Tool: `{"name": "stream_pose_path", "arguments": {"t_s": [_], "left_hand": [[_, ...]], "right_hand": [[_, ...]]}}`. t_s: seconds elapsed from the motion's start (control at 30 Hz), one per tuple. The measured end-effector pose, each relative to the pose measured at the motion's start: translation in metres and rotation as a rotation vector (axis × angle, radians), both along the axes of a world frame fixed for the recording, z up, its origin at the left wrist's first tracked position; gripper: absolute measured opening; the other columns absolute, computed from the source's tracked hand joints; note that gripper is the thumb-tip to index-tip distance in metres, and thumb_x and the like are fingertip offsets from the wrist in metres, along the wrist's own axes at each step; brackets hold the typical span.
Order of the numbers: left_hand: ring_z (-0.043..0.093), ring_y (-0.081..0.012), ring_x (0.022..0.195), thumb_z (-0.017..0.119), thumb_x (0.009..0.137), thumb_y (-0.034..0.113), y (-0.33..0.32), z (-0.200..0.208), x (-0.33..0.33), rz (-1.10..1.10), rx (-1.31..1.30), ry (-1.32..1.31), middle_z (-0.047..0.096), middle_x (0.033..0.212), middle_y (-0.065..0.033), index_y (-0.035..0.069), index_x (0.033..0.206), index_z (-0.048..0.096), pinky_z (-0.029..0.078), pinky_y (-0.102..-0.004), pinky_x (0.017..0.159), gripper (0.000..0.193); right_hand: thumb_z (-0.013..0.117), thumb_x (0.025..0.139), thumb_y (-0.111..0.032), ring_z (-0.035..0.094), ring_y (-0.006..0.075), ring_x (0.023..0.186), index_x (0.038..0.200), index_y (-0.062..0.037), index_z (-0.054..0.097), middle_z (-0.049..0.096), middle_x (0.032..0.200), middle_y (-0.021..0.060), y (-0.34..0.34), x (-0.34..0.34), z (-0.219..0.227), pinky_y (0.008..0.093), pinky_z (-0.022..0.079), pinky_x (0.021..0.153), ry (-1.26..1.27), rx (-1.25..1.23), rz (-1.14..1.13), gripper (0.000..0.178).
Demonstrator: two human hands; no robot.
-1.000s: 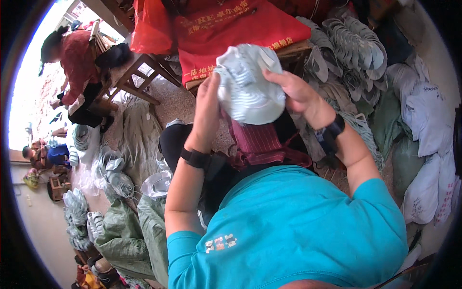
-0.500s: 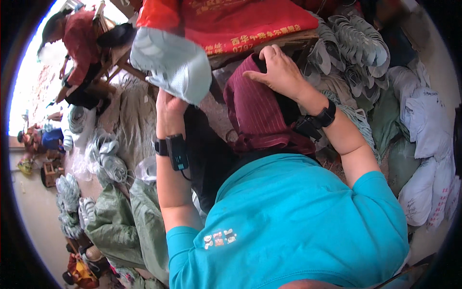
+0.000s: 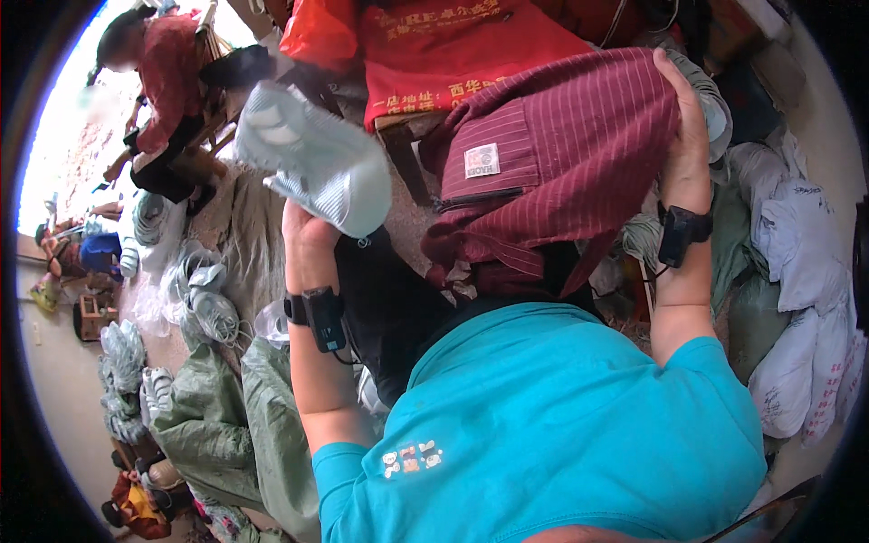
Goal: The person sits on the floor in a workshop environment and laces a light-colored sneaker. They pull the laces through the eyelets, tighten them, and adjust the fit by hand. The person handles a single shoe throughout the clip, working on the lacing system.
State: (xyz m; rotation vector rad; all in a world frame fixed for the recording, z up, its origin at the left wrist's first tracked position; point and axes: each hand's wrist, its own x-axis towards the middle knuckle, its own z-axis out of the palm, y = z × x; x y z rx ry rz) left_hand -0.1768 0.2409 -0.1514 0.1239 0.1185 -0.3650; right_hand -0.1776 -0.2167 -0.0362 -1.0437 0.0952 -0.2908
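My left hand (image 3: 309, 232) grips a pale grey-blue shoe upper (image 3: 319, 165) from below, holding it raised beside the black trouser leg. The upper has a ribbed edge and a mesh-like surface; the fingers are partly hidden behind it. A maroon pinstriped apron (image 3: 579, 136) rises from my lap, stretched up and to the right. Along its far right edge my right hand (image 3: 685, 127) holds the cloth, most of its fingers hidden. A small white patch (image 3: 482, 160) and a dark zip show on the apron's front.
A red printed bag (image 3: 453, 45) lies on a wooden bench (image 3: 398, 149) ahead. Bundled shoe uppers (image 3: 204, 299) and green sacks (image 3: 206, 425) lie at left. White sacks (image 3: 801, 240) stack at right. A person in red (image 3: 172, 81) sits at the far left.
My right hand has lifted the apron up and to the right, spreading it out from my lap. My left hand and the shoe upper have shifted slightly down and left.
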Motion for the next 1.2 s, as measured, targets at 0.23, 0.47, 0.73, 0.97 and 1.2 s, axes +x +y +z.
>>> {"name": "stream_pose_path", "arguments": {"t_s": [0.23, 0.47, 0.73, 0.97, 1.2], "left_hand": [[0.061, -0.0335, 0.108, 0.049, 0.097, 0.021, -0.007, -0.023, 0.014, 0.018, 0.094, 0.097, 0.063, 0.12, -0.0174, 0.0, 0.117, 0.061, 0.048, -0.0488, 0.097, 0.031], [0.059, -0.0349, 0.113, 0.046, 0.098, 0.021, -0.03, -0.011, 0.018, -0.058, 0.05, 0.087, 0.06, 0.125, -0.0193, 0.0, 0.123, 0.058, 0.046, -0.0522, 0.099, 0.034], [0.057, -0.0342, 0.115, 0.039, 0.101, 0.017, -0.059, -0.008, 0.04, -0.012, 0.281, 0.095, 0.059, 0.127, -0.0185, 0.0, 0.123, 0.057, 0.044, -0.0524, 0.102, 0.034], [0.056, -0.0347, 0.115, 0.036, 0.101, 0.02, -0.114, -0.002, 0.042, -0.025, 0.34, 0.002, 0.058, 0.126, -0.0178, 0.001, 0.125, 0.054, 0.044, -0.0522, 0.101, 0.036], [0.062, -0.0323, 0.106, 0.032, 0.103, 0.023, -0.158, -0.002, 0.024, 0.155, 0.766, 0.159, 0.062, 0.116, -0.0179, -0.002, 0.12, 0.055, 0.05, -0.0484, 0.094, 0.039]], "right_hand": [[0.068, 0.085, -0.027, 0.065, 0.0319, 0.087, 0.1, 0.0003, 0.06, 0.067, 0.095, 0.0178, -0.14, 0.013, -0.151, 0.0387, 0.05, 0.078, 0.438, -1.43, -0.417, 0.032], [0.081, 0.072, -0.029, 0.06, 0.0263, 0.095, 0.115, -0.0047, 0.056, 0.058, 0.101, 0.0111, 0.082, -0.056, -0.076, 0.0392, 0.048, 0.083, -0.604, -1.517, 0.109, 0.055], [0.069, 0.073, -0.019, 0.054, 0.0292, 0.093, 0.094, -0.0047, 0.059, 0.055, 0.095, 0.0102, 0.11, -0.053, -0.119, 0.0408, 0.045, 0.084, -0.816, -1.811, 0.282, 0.027], [0.064, 0.081, -0.011, 0.056, 0.0297, 0.091, 0.086, -0.0053, 0.061, 0.057, 0.088, 0.0117, 0.074, -0.078, -0.098, 0.04, 0.047, 0.081, -0.688, -1.427, 0.928, 0.008], [0.059, 0.095, -0.02, 0.059, 0.0089, 0.085, 0.105, -0.0043, 0.06, 0.061, 0.093, 0.0003, 0.032, -0.013, -0.124, 0.0261, 0.049, 0.075, 0.207, -0.634, 0.372, 0.019]]}}
